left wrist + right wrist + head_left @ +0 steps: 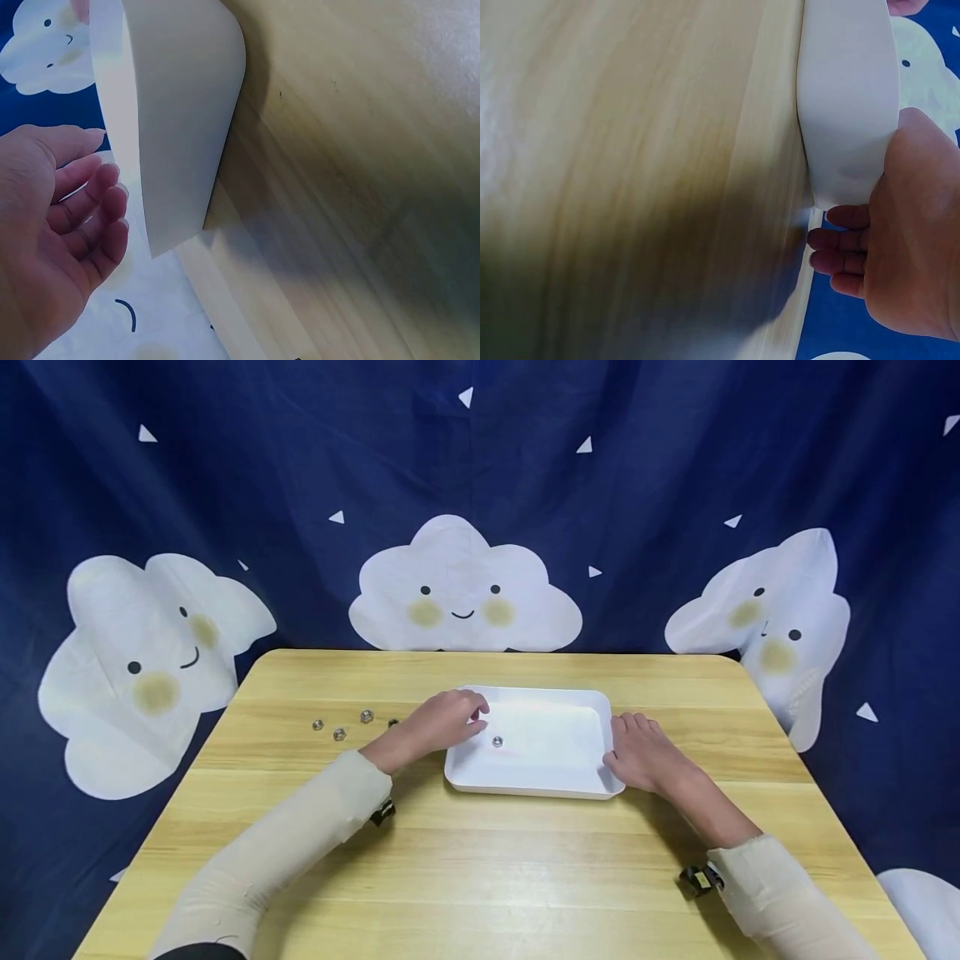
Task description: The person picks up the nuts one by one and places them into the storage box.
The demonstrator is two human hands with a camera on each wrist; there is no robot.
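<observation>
Nut (pixel 498 742) sits loose on the floor of the white tray (pixel 555 739), toward its left end, just beside the left hand (pixel 442 721). That hand hangs over the left rim, fingers loosely bent, a narrow gap to the thumb; nothing visible between them in the head or left wrist view. Right hand (pixel 641 750) holds the right end wall: thumb over the rim, fingers on the outside near the far corner. Work in hand reads as loading nuts into the tray, one in so far. To do it well: keep the right hand's hold light, just enough to stop the tray sliding, no lifting. Drop from low, inside the wall, so a nut doesn't bounce or roll out. Bring the left hand up clear of the rim on the way out; a snag would shove the tray. Others on the worktop (pixel 465 877), left of the tray: small nut (pixel 318 725), front nut (pixel 339 735), back nut (pixel 367 717), plus a dark piece (pixel 393 722) partly hidden by the left wrist, can't confirm it's a nut. That forearm is the main obstruction. Blue curtain (pixel 637 485) behind the far edge, out of the way.
</observation>
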